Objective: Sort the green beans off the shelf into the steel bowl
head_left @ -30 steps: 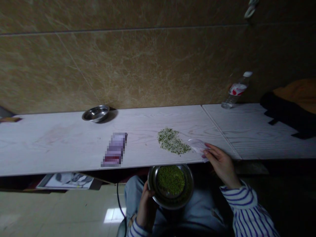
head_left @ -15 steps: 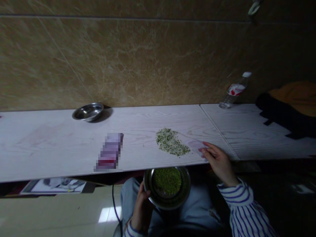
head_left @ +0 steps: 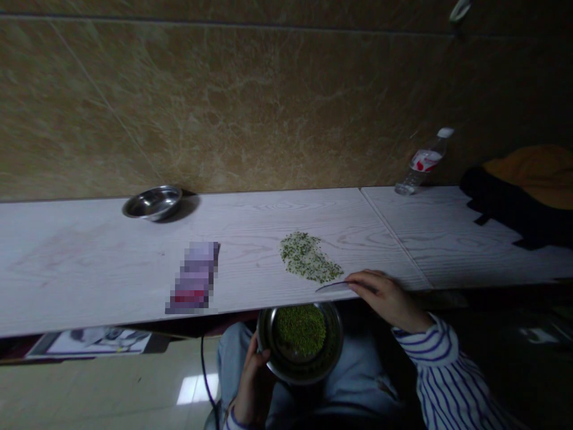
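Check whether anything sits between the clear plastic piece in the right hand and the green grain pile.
Nothing visible does. The right hand holds the clear plastic piece low on the board, its tip just below the lower end of the green grain pile.

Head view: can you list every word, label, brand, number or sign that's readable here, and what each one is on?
No text is readable in this view.
Label on the plastic water bottle: red and white, any lettering too small to read.
Pixelated packet: blurred out, unreadable.
Printed sheet under the table: no legible words.
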A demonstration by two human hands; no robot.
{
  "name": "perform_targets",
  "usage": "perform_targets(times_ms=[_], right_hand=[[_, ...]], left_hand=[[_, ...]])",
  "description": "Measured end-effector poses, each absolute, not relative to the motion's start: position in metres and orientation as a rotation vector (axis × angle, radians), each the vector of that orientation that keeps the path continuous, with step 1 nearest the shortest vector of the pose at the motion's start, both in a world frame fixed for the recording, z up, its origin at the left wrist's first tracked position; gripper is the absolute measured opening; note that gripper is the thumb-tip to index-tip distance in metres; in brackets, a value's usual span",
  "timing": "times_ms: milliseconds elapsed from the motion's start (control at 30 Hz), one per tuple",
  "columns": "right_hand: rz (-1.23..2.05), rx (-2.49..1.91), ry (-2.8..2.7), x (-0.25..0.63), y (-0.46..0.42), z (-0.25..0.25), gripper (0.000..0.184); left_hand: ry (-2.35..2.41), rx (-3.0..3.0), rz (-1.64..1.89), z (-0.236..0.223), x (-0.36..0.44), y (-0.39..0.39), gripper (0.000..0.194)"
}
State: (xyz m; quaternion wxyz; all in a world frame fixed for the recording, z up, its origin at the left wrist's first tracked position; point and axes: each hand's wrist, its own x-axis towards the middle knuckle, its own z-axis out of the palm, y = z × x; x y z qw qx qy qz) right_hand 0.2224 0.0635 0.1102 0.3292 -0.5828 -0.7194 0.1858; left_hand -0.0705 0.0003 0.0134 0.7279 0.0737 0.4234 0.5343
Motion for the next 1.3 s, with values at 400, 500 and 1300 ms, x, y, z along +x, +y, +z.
perform_targets(times_ms=[400, 500, 1300], right_hand=[[0.536, -1.441, -1.977, 0.215, 0.112, 0.108, 0.021], [0.575, -1.42, -1.961, 0.211, 0.124, 0.109, 0.022], [0.464, -1.595, -1.295, 0.244, 0.135, 0.086, 0.027]], left_hand=[[0.961, 0.255, 1.165, 0.009, -0.067, 0.003, 0.069], [0.96, 0.268, 1.162, 0.008, -0.066, 0.003, 0.067], [0.911, 0.202, 1.164, 0.013, -0.064, -0.008, 0.051]])
